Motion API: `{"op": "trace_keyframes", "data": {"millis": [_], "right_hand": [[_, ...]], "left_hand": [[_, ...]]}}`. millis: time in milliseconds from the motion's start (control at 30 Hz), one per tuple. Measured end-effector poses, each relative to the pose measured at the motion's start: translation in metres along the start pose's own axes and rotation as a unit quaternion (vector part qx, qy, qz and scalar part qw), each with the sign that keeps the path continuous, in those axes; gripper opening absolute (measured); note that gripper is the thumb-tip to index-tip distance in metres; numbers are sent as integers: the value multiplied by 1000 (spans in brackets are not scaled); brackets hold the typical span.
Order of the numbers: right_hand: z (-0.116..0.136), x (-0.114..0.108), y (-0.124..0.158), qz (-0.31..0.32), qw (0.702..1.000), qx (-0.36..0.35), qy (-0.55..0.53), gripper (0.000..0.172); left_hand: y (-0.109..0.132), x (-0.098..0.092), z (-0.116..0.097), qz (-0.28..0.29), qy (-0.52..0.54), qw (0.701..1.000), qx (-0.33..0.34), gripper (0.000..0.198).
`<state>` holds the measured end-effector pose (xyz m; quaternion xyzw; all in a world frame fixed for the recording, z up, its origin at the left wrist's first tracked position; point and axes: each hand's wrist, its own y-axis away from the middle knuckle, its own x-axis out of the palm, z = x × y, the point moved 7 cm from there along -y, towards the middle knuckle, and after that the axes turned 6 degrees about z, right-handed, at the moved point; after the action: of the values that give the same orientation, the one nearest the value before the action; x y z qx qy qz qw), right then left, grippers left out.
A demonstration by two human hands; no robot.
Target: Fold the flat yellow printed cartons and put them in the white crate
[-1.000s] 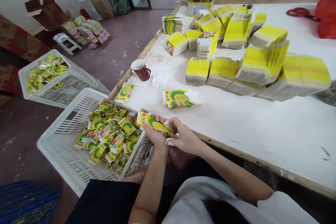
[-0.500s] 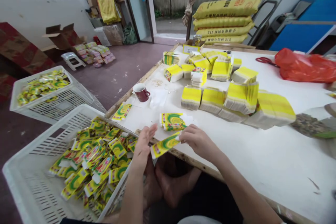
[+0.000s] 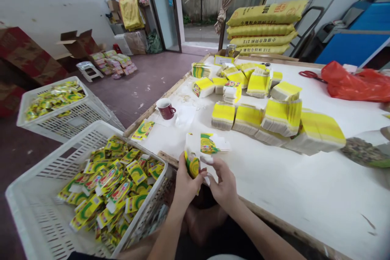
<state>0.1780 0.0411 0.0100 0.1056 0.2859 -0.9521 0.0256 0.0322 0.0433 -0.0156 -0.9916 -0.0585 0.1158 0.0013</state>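
- One yellow-green carton [image 3: 191, 165] over the table's [image 3: 304, 183] near edge, pinched in the left hand [image 3: 188, 185]
- Right hand [image 3: 224, 185]: fingers curled beside it, cannot tell whether gripping
- Carton stack [image 3: 208, 144] just beyond

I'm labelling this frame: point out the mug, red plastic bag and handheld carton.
Maroon mug [image 3: 166, 111], head view: outer wall.
Red plastic bag [image 3: 350, 83], head view: crumpled side.
Handheld carton [image 3: 193, 165], head view: printed panel.

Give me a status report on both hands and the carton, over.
Left hand holding carton. Right hand at its edge. Carton stack just beyond, partly hidden. White crate at left.
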Motion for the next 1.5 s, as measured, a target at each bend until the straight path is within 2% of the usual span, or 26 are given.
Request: {"op": "trace_keyframes", "data": {"millis": [100, 200, 267, 333, 400, 433, 467, 500, 533, 633, 667, 700, 833, 933, 1067, 1133, 1200, 1267, 1333, 1400, 1500], "right_hand": [[-18, -10, -19, 9, 986, 121, -117, 24], [-30, -13, -36, 73, 950, 235, -194, 32], [-40, -7, -32, 97, 898, 332, -272, 32], [-51, 8, -15, 101, 816, 433, -370, 28], [-57, 26, 6, 100, 732, 501, -451, 23], [-60, 33, 14, 101, 707, 515, -474, 21], [-62, 37, 19, 102, 698, 516, -487, 21], [-63, 37, 21, 100, 704, 504, -490, 23], [-64, 35, 19, 94, 725, 481, -483, 26], [-58, 20, 5, 85, 814, 375, -435, 46], [-55, 17, 1, 87, 833, 348, -421, 51], [-52, 17, -1, 92, 842, 335, -413, 54], [-50, 31, 0, 119, 838, 360, -391, 54], [-48, 31, -4, 137, 871, 342, -326, 49], [-31, 21, -11, 217, 925, 254, -179, 47], [-21, 19, -10, 254, 940, 193, -119, 49], [-17, 18, -8, 246, 955, 149, -78, 48], [-20, 15, -6, 208, 967, 136, -59, 42], [-29, 11, -6, 160, 974, 151, -54, 37], [-35, 7, -7, 134, 978, 153, -45, 36], [-31, 7, -11, 190, 977, 91, -12, 43]], "left_hand": [[0, -1, -3, 12, -97, 994, 51, 74], [4, 5, -10, 42, -178, 973, 143, 72], [9, 8, -14, 42, -190, 961, 199, 73], [13, 9, -17, 30, -191, 954, 227, 74], [15, 10, -18, 29, -199, 951, 236, 71], [16, 12, -19, 34, -203, 949, 237, 68], [15, 12, -19, 39, -204, 950, 235, 65], [15, 13, -20, 41, -198, 952, 230, 62], [14, 12, -20, 38, -186, 957, 221, 61], [10, 7, -19, 12, -141, 974, 176, 62], [9, 6, -19, 12, -136, 977, 163, 62], [8, 8, -18, 18, -137, 978, 154, 61], [11, 20, -16, 87, -172, 970, 145, 61], [12, 23, -14, 121, -194, 966, 120, 68], [5, 13, -2, 124, -212, 969, 27, 78], [2, 11, 1, 133, -212, 967, 37, 73], [1, 12, -3, 128, -222, 962, 95, 62], [1, 9, -8, 91, -236, 957, 140, 59], [0, 2, -11, 40, -259, 956, 134, 64], [0, -2, -14, 28, -287, 951, 109, 65], [1, -3, -19, 72, -297, 947, 98, 56]]}}
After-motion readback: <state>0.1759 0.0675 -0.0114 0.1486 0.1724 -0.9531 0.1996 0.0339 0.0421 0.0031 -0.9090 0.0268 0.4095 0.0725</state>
